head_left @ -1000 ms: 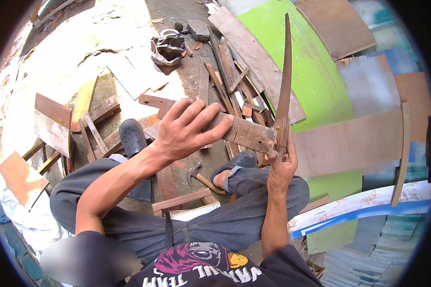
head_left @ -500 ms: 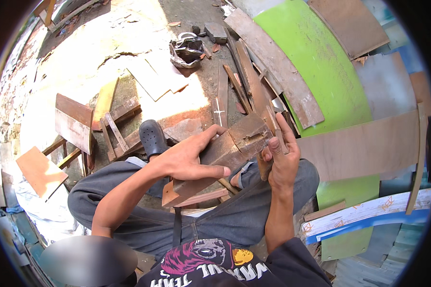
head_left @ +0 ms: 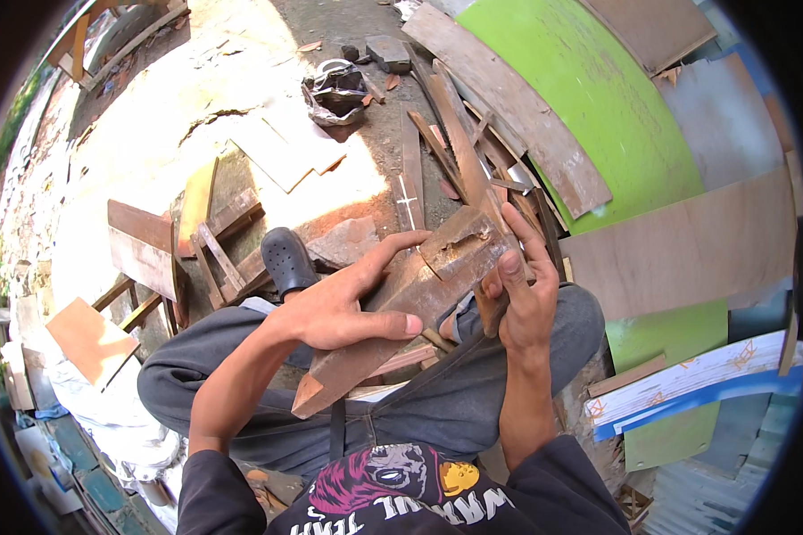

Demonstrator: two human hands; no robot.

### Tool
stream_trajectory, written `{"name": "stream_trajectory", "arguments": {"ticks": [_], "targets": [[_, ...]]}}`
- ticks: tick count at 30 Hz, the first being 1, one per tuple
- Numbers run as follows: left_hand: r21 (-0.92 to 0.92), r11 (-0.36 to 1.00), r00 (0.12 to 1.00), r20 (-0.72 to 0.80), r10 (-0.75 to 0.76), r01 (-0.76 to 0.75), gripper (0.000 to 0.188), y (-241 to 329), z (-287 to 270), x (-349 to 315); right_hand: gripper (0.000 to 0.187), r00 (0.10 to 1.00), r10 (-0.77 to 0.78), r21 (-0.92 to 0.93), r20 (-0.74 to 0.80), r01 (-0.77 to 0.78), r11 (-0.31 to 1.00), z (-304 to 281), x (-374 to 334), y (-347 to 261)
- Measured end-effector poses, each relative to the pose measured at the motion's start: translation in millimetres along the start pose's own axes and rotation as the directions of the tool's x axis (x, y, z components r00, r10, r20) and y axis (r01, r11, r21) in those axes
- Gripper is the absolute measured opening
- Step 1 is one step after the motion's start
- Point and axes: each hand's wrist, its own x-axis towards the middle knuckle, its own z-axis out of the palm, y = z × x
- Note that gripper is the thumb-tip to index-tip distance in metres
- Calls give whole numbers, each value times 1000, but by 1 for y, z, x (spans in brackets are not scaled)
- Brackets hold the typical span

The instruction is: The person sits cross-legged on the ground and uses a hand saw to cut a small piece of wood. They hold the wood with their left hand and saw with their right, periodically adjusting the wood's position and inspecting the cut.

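Note:
A thick brown wooden beam [head_left: 376,358] lies slantwise across my lap, its far right end marked by a rough notch. My left hand [head_left: 343,312] is clamped over its top, thumb on the near side and fingers on the far side. In my right hand [head_left: 528,299] is a handsaw [head_left: 469,165]; the brown handle shows below the fingers, and the index finger stretches along the side. The rusty, toothed blade points away from me, against or just beside the beam's right end; exact contact cannot be made out.
Wooden offcuts and a small frame [head_left: 227,227] lie to the left, near my dark clog [head_left: 287,260]. Ahead stand a crumpled bag [head_left: 335,94] and a stone block [head_left: 387,53]. Plywood sheets [head_left: 687,241] and a green panel [head_left: 589,98] cover the right side.
The view has shifted slightly. The beam's near end sits a little lower and further left, and its notched face is turned more upward. Both hands keep their holds.

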Motion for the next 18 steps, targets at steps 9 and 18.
{"name": "stream_trajectory", "arguments": {"ticks": [9,18], "targets": [[-54,997,997,66,-44,48,95,5,10,7,70,991,131,149,-6,-129,980,-2,-14,-17],[17,1000,995,100,3,-5,92,6,20,17,67,991,117,137,-69,-107,985,-14,-22,-17]]}}
